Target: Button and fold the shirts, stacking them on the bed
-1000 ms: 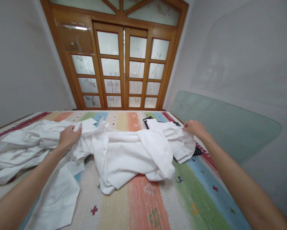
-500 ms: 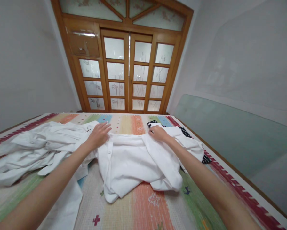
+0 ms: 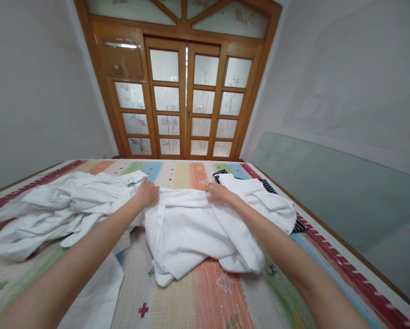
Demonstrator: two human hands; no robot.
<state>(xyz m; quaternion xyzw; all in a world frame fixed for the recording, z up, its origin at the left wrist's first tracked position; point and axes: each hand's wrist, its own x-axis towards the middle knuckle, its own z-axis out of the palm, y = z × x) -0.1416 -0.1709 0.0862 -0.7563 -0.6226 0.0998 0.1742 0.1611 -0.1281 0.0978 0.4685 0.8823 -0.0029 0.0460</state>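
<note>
A white shirt [image 3: 191, 235] lies partly folded in front of me, with a button strip along its left side. My left hand [image 3: 147, 193] grips the far left corner of the shirt, fingers curled over the cloth. At the far right part of the same edge, my right hand [image 3: 219, 193] pinches the fabric. Between the two hands the far edge runs nearly straight. Fingertips of both hands are partly hidden in the cloth.
A crumpled heap of white clothes [image 3: 77, 201] lies on the left. More folded white cloth [image 3: 276, 208] rests over a black striped garment [image 3: 268, 186] at right. Beneath is a colourful striped bedspread [image 3: 177, 306]. A pale green headboard [image 3: 328, 183] borders the right side.
My right hand has moved left along the shirt's far edge, nearer to my left hand. The fingers of my left hand have closed further on the cloth. The view has shifted slightly.
</note>
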